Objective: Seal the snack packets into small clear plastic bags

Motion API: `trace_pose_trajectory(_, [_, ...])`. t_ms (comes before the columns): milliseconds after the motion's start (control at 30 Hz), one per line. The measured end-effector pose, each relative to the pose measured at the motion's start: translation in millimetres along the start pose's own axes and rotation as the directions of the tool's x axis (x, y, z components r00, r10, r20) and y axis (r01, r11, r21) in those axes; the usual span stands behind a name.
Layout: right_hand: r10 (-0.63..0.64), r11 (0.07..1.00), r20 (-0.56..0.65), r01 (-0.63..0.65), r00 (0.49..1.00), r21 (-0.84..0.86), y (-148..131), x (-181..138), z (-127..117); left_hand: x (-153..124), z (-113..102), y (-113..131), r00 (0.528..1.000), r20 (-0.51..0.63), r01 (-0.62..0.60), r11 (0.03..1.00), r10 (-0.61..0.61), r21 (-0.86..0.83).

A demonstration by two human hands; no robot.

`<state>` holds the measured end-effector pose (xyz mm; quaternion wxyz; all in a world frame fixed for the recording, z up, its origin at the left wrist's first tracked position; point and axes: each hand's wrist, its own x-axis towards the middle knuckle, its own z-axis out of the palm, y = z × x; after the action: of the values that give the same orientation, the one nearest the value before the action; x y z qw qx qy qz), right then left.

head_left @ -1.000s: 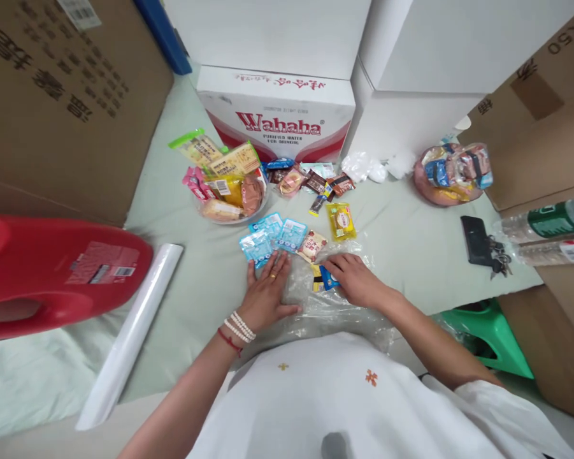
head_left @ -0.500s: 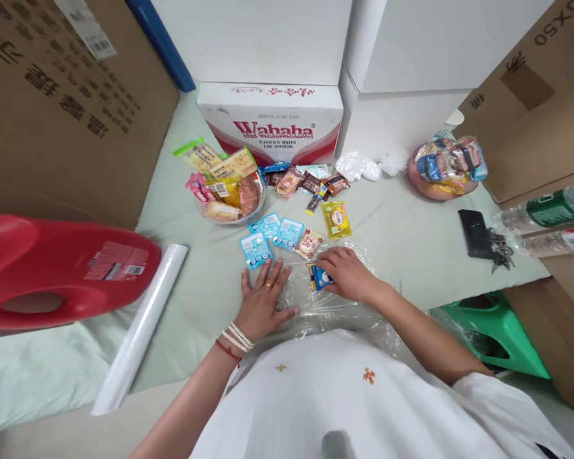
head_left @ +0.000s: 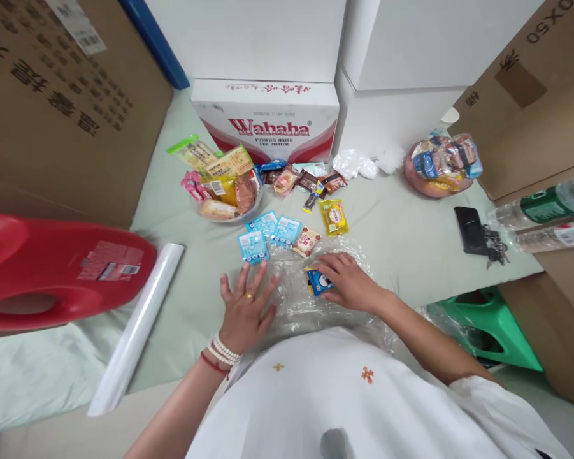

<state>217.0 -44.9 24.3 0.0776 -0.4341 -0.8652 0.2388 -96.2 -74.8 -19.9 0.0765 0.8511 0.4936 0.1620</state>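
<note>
My left hand (head_left: 248, 307) is open with its fingers spread, just left of a sheet of clear plastic film (head_left: 294, 290). It holds nothing, and its fingertips come close to a light-blue packet (head_left: 253, 247). My right hand (head_left: 351, 280) curls over a small blue and yellow snack packet (head_left: 318, 281) on the film, hiding its right end. Behind the film lie a cream and brown snack packet (head_left: 306, 242), two more light-blue packets (head_left: 285, 230) and a yellow snack packet (head_left: 334, 217).
A clear bowl (head_left: 241, 217) of packaged snacks stands behind left, a pink bowl (head_left: 423, 183) of snacks to the right. At left are a red jug (head_left: 67, 255) and a white roll (head_left: 138, 325). A Wahaha carton (head_left: 267, 121), phone (head_left: 470, 229), keys (head_left: 495, 245) and bottles (head_left: 545, 207) also stand or lie around.
My left hand has moved left, off the plastic film. My right hand stays over the blue and yellow packet. The whole view has shifted slightly.
</note>
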Motion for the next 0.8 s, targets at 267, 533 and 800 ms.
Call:
trace_pose_trajectory(267, [-0.031, 0.988, -0.011, 0.033, 0.999, 0.150, 16, -105, 13, -21, 6, -4, 0.933, 0.193, -0.228, 0.913, 0.304, -0.338])
trace_pose_trajectory(533, [0.014, 0.993, -0.189, 0.008, 0.982, 0.119, 15, -83, 32, 7, 19, 29, 0.992, 0.067, 0.127, 0.936, -0.111, -0.329])
trace_pose_trajectory(800, [0.013, 0.958, -0.112, 0.020, 0.994, 0.287, 35, -43, -32, 25, 12, 16, 0.934, 0.033, 0.276, 0.659, -0.355, -0.699])
